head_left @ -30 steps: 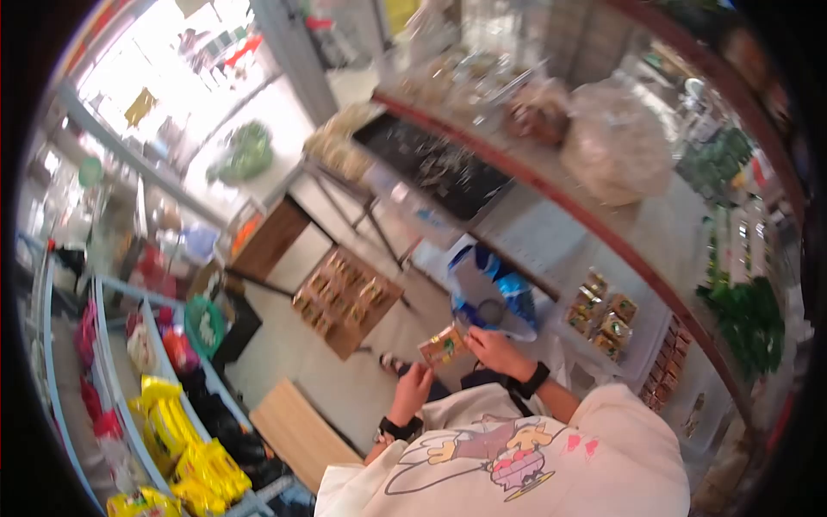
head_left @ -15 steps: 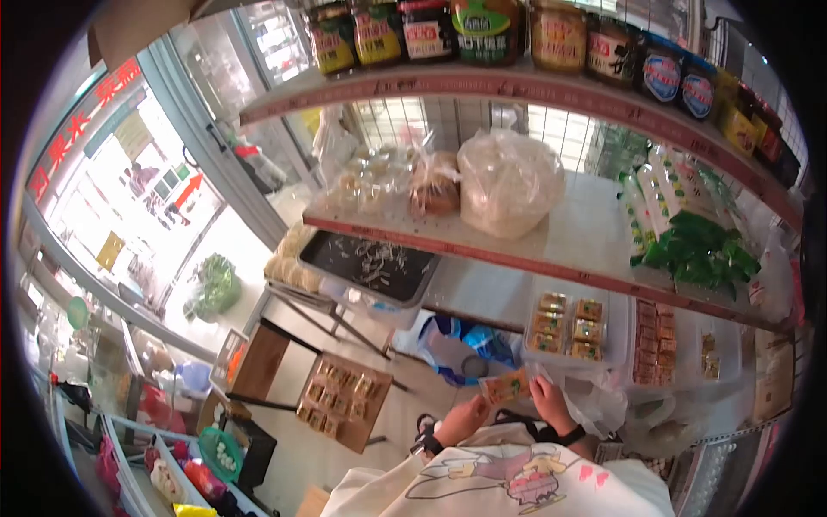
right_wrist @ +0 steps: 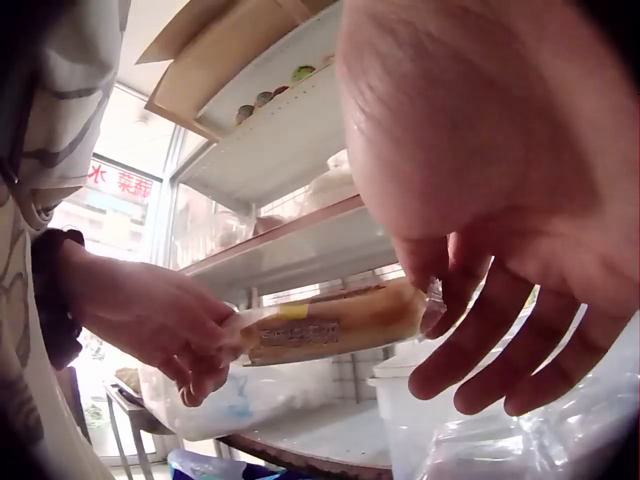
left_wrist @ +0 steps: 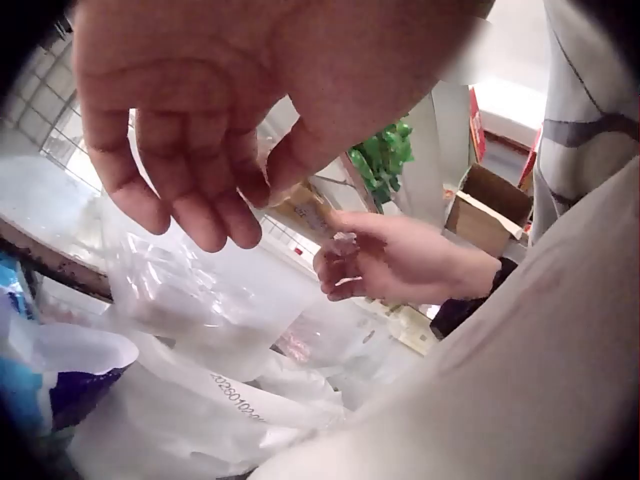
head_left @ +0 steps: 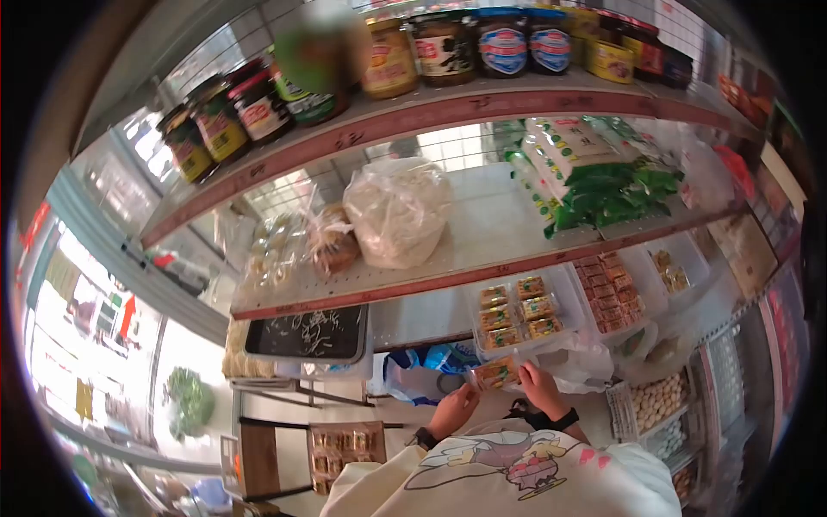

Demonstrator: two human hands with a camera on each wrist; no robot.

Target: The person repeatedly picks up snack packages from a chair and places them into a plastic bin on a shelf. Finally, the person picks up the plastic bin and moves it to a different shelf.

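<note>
Both hands hold a small orange snack packet (head_left: 497,372) in clear wrap, level at chest height. My left hand (head_left: 461,398) pinches its left end and my right hand (head_left: 530,379) pinches its right end. In the right wrist view the packet (right_wrist: 330,322) stretches between the left hand (right_wrist: 195,350) and the right hand's fingers (right_wrist: 470,330). From the left wrist camera, the left hand (left_wrist: 215,200) fills the top and the right hand (left_wrist: 345,265) grips the packet (left_wrist: 305,212) behind it. A clear bin (head_left: 560,284) of similar packets sits just above on the shelf.
Jars (head_left: 388,56) line the top shelf. A white bag (head_left: 396,211) and green packets (head_left: 620,189) lie on the middle shelf (head_left: 448,280). A black tray (head_left: 306,334), a blue bag (head_left: 422,362), crumpled plastic bags (head_left: 586,362) and a low wooden stand (head_left: 345,444) surround the hands.
The head view has swung up from the floor to the shelves. Both hands kept hold of the packet and now sit just below the clear bin.
</note>
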